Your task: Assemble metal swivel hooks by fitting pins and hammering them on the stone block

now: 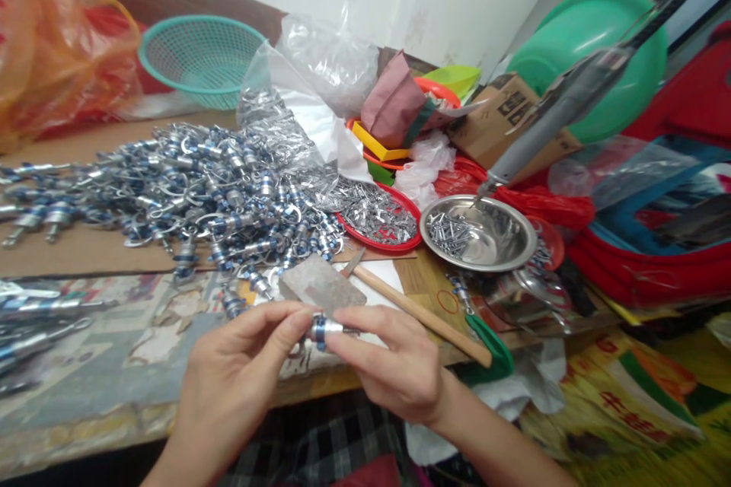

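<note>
A small silver and blue metal piece (325,330) is held between my two hands above the table's front edge. The thumb and forefinger of my left hand (245,365) pinch its left end. On its right end close the fingers of my right hand (394,361). Just behind the hands lies a grey metal block (323,285), beside a hammer with a wooden handle (422,312). A large heap of similar silver and blue pieces (211,183) spreads behind and to the left.
A red plate (414,205) carries small metal parts, and a steel bowl (522,232) holds pins. A grey tool (537,122) slants above the bowl. Behind stand a turquoise basket (199,53), plastic bags (331,61) and a cardboard box (502,114).
</note>
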Motion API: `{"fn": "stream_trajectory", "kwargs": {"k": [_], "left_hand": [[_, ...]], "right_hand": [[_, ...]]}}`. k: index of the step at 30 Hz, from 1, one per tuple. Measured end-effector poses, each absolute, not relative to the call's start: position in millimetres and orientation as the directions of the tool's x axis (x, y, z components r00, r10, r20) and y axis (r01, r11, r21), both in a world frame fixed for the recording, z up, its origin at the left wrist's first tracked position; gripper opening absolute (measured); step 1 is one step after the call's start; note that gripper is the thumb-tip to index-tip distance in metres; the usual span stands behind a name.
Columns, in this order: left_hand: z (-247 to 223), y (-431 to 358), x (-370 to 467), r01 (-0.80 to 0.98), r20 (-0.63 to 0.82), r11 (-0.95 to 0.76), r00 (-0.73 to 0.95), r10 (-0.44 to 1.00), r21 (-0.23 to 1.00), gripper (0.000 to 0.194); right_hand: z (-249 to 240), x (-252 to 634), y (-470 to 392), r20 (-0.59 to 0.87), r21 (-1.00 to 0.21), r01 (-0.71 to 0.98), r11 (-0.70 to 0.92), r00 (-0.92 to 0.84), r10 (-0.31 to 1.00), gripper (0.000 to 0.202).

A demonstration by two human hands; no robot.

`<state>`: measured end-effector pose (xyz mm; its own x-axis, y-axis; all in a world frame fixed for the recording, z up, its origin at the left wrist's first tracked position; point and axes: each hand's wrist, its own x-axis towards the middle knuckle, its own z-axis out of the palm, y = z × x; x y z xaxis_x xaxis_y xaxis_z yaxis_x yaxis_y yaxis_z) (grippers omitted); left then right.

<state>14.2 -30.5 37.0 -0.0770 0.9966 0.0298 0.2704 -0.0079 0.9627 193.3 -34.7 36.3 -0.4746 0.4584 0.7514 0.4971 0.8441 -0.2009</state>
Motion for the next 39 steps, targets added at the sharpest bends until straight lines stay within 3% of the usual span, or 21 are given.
{"fn": "stream_trajectory", "kwargs": {"k": [4,8,14,17,19,21,23,27,33,39], "left_hand": [[40,-32,16,0.332,0.069,-0.038,-0.081,0.994,0.943,0.019],[38,-29,12,0.280,0.052,-0.053,0.009,0.999,0.959,0.018],[29,-27,15,-0.016,-0.151,0.152,0.046,0.987,0.988,0.027],[24,-27,22,-0.209,-0.172,0.179,0.053,0.984,0.961,0.052],[22,-26,24,-0.255,-0.151,0.161,0.058,0.987,0.954,0.065],[20,-23,25,-0.256,-0.154,0.170,0.081,0.985,0.952,0.065],[19,-21,24,-0.253,-0.171,0.193,0.109,0.979,0.948,0.067],[18,-18,20,-0.209,-0.191,0.223,0.162,0.968,0.952,0.072],[10,-16,16,-0.134,-0.200,0.235,0.236,0.951,0.963,0.069],[4,-15,19,-0.219,-0.168,0.208,0.189,0.968,0.953,0.072]], "right_hand": [[39,195,-34,0.760,-0.169,0.494,0.853,-0.485,0.432,0.024],[37,193,-35,0.763,-0.210,0.510,0.834,-0.447,0.466,0.026],[33,182,-34,0.704,-0.552,0.408,0.728,-0.240,0.668,0.014],[35,182,-30,0.595,-0.677,0.389,0.625,-0.210,0.776,0.008],[38,189,-18,0.492,-0.698,0.449,0.558,-0.266,0.829,0.006],[41,205,6,0.390,-0.565,0.675,0.475,-0.289,0.874,0.011],[41,229,40,0.336,-0.226,0.931,0.286,-0.201,0.920,0.022],[35,274,105,0.191,-0.024,0.978,0.206,-0.198,0.961,0.034],[24,286,136,-0.045,0.114,0.931,0.347,-0.344,0.938,0.035],[25,286,146,-0.048,0.058,0.929,0.366,-0.364,0.930,0.041]]}}
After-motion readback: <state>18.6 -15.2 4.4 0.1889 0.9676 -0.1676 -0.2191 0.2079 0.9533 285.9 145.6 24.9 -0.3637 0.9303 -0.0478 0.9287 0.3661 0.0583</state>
